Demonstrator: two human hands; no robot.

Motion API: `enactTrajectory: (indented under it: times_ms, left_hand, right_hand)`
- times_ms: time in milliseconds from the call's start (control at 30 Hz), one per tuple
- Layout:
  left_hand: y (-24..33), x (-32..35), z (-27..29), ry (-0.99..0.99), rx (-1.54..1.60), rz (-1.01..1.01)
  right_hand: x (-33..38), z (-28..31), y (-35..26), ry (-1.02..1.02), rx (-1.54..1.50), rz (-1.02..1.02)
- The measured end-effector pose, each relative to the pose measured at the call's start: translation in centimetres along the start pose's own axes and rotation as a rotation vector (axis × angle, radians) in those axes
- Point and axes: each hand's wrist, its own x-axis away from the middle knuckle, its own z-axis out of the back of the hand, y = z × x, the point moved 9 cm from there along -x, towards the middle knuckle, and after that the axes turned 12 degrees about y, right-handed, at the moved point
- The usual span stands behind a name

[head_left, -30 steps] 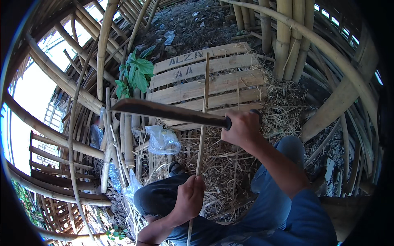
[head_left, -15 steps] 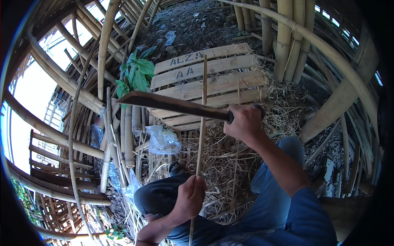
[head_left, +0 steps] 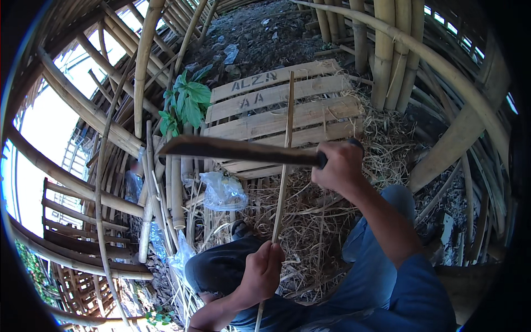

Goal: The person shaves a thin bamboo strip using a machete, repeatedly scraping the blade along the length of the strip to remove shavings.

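Note:
My left hand is closed round the lower part of a long thin bamboo strip, which rises away from me between my knees, nearly upright in the view. In my right hand I grip the dark handle of a machete. Its long blade points left and crosses in front of the strip; whether the two touch I cannot tell. The strip's far tip overlaps a slatted wooden panel on the ground. The strip's lower end runs down past my left hand toward the lower edge.
Dry shavings cover the ground between my legs. A clear plastic bag lies left of them, near a leafy green plant. Bamboo poles lie at the left; thick upright posts stand at the far right.
Both hands, the strip and the machete have shifted slightly right in view. The strip leans a little more to the right, and the blade lies closer to level. Both grips are kept.

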Motion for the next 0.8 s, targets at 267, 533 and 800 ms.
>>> enactTrajectory:
  times_ms: [267, 533, 800]
  left_hand:
    - [-0.4, 0.6, 0.0, 0.032, -0.010, 0.111]
    - [-0.8, 0.8, 0.0, 0.037, 0.045, 0.173]
    - [-1.7, 0.6, 0.1, 0.010, 0.142, 0.258]
  right_hand:
    - [-0.1, -0.1, -0.6, 0.054, -0.021, 0.096]
    - [0.1, -0.5, -0.4, 0.066, 0.008, 0.182]
    - [0.7, 0.4, -0.1, 0.116, -0.060, 0.062]
